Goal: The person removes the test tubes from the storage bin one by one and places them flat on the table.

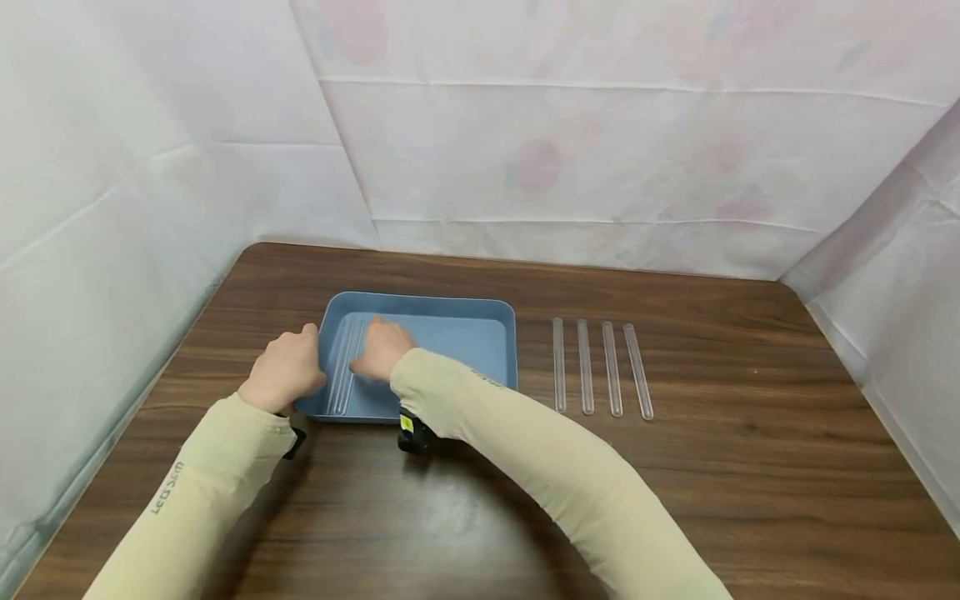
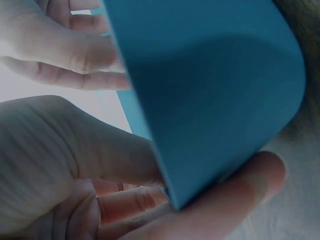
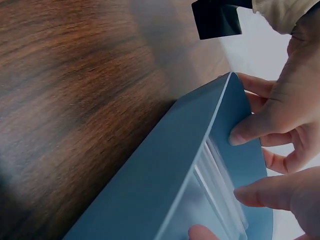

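A blue tray (image 1: 457,333) lies on the table with clear test tubes (image 1: 343,367) side by side along its left side. My left hand (image 1: 287,367) grips the tray's left wall near the front corner. In the left wrist view its thumb lies inside the wall and its fingers outside. My right hand (image 1: 384,348) reaches into the tray over the right edge of these tubes. In the right wrist view its straight forefinger (image 3: 265,196) meets the tubes, and a thumb tip (image 3: 200,232) shows on their other side, apart from the forefinger.
Several more clear test tubes (image 1: 611,367) stand in a spaced row on the brown wooden table (image 1: 750,417), right of the tray. A pale patterned cloth (image 1: 600,158) hangs behind the table, with white cloth at both sides. A dark wrist device (image 1: 414,433) sits under my right wrist.
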Action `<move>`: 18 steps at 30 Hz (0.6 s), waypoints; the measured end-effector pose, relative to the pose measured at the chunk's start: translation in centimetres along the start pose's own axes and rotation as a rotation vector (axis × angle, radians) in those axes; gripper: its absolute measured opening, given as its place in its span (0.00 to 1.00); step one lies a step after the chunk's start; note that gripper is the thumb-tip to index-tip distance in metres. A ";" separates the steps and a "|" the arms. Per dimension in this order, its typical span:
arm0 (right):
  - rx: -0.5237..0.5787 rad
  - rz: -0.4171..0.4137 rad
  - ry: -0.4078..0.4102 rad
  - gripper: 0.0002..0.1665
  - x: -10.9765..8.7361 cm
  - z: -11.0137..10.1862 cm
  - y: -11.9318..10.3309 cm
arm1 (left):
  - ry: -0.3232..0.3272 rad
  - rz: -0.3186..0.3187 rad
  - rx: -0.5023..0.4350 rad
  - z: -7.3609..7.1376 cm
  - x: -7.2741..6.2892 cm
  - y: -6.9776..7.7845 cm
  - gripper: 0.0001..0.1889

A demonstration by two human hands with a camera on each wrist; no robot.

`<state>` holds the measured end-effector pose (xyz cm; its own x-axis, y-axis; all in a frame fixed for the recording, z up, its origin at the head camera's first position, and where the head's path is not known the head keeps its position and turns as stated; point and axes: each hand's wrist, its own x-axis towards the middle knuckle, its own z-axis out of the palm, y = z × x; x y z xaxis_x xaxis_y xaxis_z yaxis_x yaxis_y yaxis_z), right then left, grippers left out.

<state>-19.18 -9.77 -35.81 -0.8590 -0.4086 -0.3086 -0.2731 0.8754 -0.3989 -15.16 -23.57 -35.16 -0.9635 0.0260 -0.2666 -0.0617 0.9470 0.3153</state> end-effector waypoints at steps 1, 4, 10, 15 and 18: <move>-0.017 0.006 0.002 0.44 0.1 0.1 -0.2 | -0.001 0.002 -0.001 0.0 0.0 0.0 0.29; -0.067 0.005 0.005 0.47 0.4 0.4 -0.6 | 0.003 0.005 0.002 0.1 0.1 0.1 0.28; -0.106 -0.004 -0.005 0.50 0.7 0.9 -1.2 | 0.021 0.002 0.009 0.3 0.1 0.2 0.25; -0.110 -0.001 0.006 0.48 0.3 0.8 -1.5 | 0.018 0.004 0.002 0.3 0.1 0.2 0.27; -0.107 -0.002 0.003 0.46 0.2 0.8 -1.5 | 0.005 0.002 -0.002 0.2 0.1 0.2 0.28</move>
<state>-18.63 -11.36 -36.01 -0.8595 -0.4102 -0.3050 -0.3197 0.8970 -0.3052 -15.23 -23.30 -35.31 -0.9649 0.0265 -0.2611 -0.0599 0.9464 0.3175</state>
